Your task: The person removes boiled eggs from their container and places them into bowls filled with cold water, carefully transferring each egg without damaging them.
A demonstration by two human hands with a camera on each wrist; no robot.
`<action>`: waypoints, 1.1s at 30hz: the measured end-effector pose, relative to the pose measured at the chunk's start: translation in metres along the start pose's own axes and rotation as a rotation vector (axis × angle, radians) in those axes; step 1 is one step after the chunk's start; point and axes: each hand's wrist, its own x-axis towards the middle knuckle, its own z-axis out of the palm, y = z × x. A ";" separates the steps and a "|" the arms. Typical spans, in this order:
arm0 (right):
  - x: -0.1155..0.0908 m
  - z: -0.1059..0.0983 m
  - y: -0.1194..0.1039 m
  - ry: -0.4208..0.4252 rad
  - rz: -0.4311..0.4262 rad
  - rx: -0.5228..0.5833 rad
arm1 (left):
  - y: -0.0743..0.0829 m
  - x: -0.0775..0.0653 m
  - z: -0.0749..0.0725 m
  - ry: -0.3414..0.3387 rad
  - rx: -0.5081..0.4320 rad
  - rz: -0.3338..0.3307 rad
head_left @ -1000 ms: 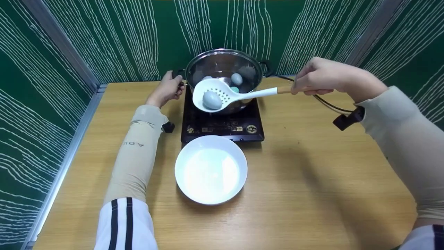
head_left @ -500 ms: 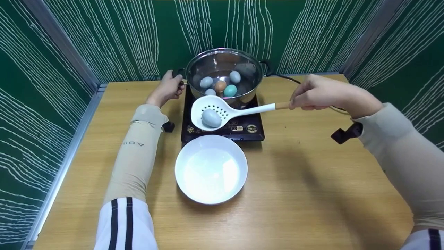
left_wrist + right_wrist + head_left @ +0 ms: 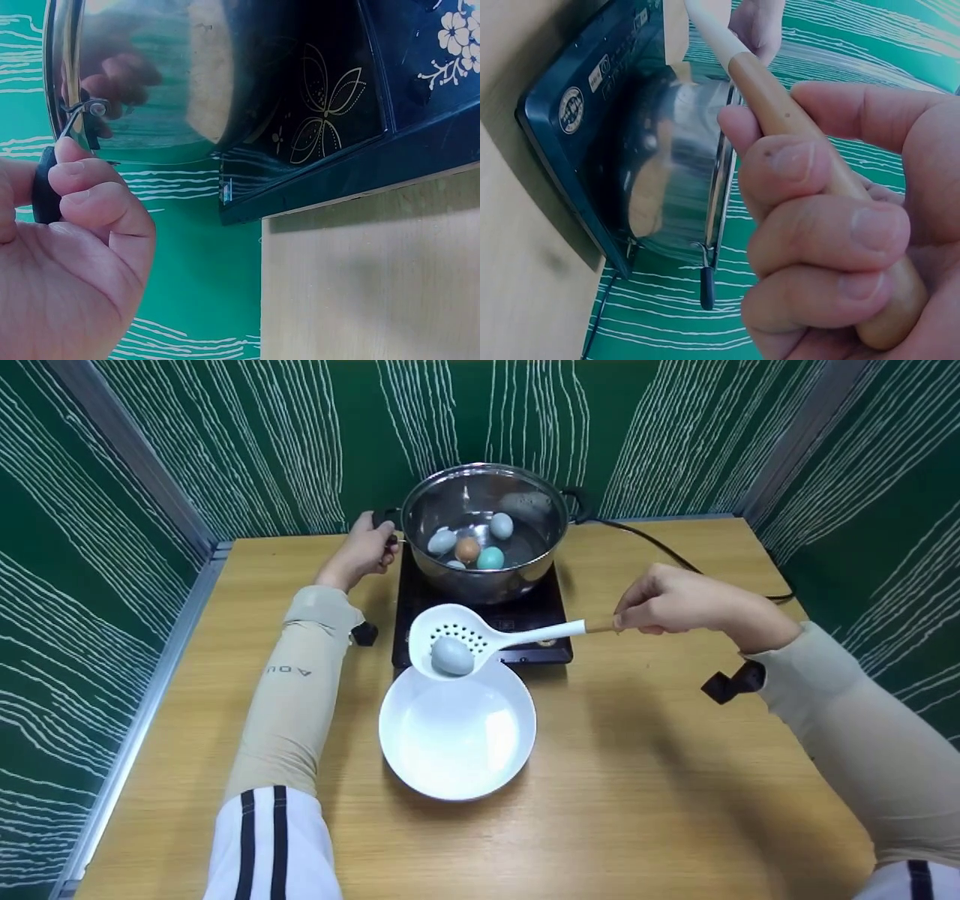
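My right hand (image 3: 675, 600) grips the wooden handle (image 3: 787, 112) of a white slotted spoon (image 3: 517, 639), its fingers curled round it in the right wrist view. A pale blue egg (image 3: 452, 655) lies in the spoon's bowl, which overlaps the far rim of a white bowl (image 3: 397, 750) in the head view. With my left hand (image 3: 361, 551) I hold the black side handle (image 3: 46, 184) of a steel pot (image 3: 495, 585). Inside the pot are several eggs: pale blue ones, a brown egg (image 3: 467, 550) and a teal egg (image 3: 490, 558).
The pot stands on a black induction cooker (image 3: 525, 652) at the back of the wooden table (image 3: 637, 780). A black cable (image 3: 675, 556) runs from behind the pot to the right. Green patterned panels (image 3: 510, 412) enclose the table at the back and sides.
My right hand has brought the slotted spoon and its egg from over the pot toward me, to the white bowl's far rim. My left hand stays on the pot handle.
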 end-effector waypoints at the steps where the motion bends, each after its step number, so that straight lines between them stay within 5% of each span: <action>1: 0.000 0.002 0.001 -0.003 0.000 -0.001 | -0.001 0.001 0.000 0.003 0.001 0.001; 9: 0.000 0.018 0.012 -0.018 -0.053 -0.028 | 0.003 -0.001 0.000 -0.005 0.000 -0.020; 17: 0.001 0.034 0.018 -0.017 -0.100 -0.089 | 0.016 -0.017 0.002 -0.024 0.021 -0.053; 27: -0.003 0.055 0.013 0.108 -0.186 -0.250 | 0.017 -0.017 0.003 -0.022 0.020 -0.030; 33: -0.005 0.063 0.011 0.206 -0.216 -0.366 | 0.003 -0.001 -0.001 -0.003 0.026 -0.018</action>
